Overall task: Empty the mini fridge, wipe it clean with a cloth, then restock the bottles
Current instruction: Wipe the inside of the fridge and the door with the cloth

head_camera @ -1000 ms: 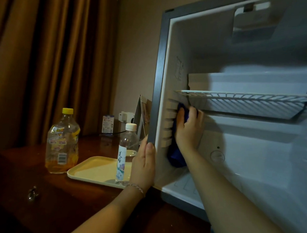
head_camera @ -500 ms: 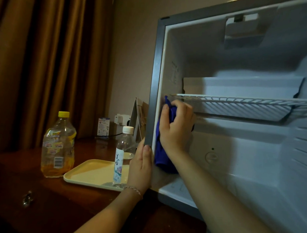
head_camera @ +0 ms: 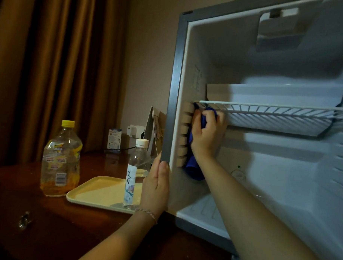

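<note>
The mini fridge (head_camera: 176, 87) stands open on the right, with no bottles inside. My right hand (head_camera: 206, 134) grips a blue cloth (head_camera: 193, 165) and presses it against the left inner wall, just under the white wire shelf (head_camera: 264, 111). My left hand (head_camera: 156, 185) holds the fridge's grey front edge, fingers flat along it. A small clear water bottle (head_camera: 135, 171) with a white cap stands on a cream tray (head_camera: 98, 193). To the tray's left, on the wooden top, is a bigger bottle (head_camera: 61, 161) with a yellow cap and a little orange drink.
The dark wooden tabletop (head_camera: 37, 222) carries a metal key or ring (head_camera: 23, 221) near the front left. A folded card stand (head_camera: 152, 129), a small box (head_camera: 114, 138) and a wall socket (head_camera: 132, 130) sit at the back. Brown curtains (head_camera: 52, 67) hang behind.
My right hand with the cloth slid from deeper on the left wall out toward the front edge, then up under the wire shelf. My left hand stayed on the fridge edge.
</note>
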The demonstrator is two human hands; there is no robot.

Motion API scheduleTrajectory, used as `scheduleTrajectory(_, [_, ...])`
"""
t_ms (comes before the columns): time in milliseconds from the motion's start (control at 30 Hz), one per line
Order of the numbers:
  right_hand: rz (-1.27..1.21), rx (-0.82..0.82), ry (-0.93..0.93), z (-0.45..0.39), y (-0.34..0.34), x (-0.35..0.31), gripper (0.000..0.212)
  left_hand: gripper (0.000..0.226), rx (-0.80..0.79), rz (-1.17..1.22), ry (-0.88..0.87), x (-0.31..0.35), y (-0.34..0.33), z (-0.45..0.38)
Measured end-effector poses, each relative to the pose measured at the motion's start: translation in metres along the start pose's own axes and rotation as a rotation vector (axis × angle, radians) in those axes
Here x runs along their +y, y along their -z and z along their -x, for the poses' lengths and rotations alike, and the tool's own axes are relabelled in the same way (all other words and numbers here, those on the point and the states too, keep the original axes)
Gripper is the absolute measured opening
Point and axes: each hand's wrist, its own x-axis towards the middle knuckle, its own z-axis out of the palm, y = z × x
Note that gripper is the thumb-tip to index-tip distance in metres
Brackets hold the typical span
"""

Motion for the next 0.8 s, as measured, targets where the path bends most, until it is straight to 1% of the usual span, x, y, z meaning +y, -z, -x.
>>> scheduleTrajectory(100, [0.018, -0.038, 0.04, 0.001, 0.0, 0.01, 0.02, 0.033, 0.0, 0.002, -0.016, -0.001, 0.0, -0.001])
scheduleTrajectory(200, [0.104, -0.137, 0.105, 0.001, 0.005, 0.025, 0.023, 0.034, -0.003, 0.0, -0.023, -0.002, 0.001, -0.001])
scheduleTrajectory(300, [0.26, -0.26, 0.286, 0.003, 0.018, 0.046, 0.02, 0.037, -0.014, 0.008, -0.01, -0.003, 0.002, 0.0])
scheduleTrajectory(400, [0.427, -0.354, 0.512, 0.01, 0.037, 0.07, 0.017, 0.036, -0.024, 0.006, -0.024, -0.004, 0.002, 0.0])
scheduleTrajectory(433, [0.469, -0.385, 0.559, 0.013, 0.044, 0.076, 0.017, 0.034, -0.017, 0.003, -0.032, -0.005, 0.002, -0.001])
scheduleTrajectory(500, [0.559, -0.441, 0.584, 0.019, 0.057, 0.085, 0.017, 0.032, -0.004, 0.008, -0.032, -0.004, 0.001, 0.0])
scheduleTrajectory(567, [0.653, -0.467, 0.565, 0.023, 0.068, 0.089, 0.017, 0.03, -0.014, 0.012, -0.027, -0.002, 0.001, 0.0])
scheduleTrajectory(633, [0.703, -0.507, 0.583, 0.022, 0.076, 0.091, 0.017, 0.028, -0.027, 0.005, -0.036, -0.001, 0.001, 0.001])
scheduleTrajectory(700, [0.751, -0.599, 0.655, 0.018, 0.082, 0.097, 0.018, 0.025, -0.041, 0.003, -0.042, -0.002, 0.002, 0.001])
scheduleTrajectory(800, [0.83, -0.745, 0.738, 0.011, 0.095, 0.108, 0.029, 0.028, -0.06, 0.014, -0.039, -0.005, 0.003, 0.0])
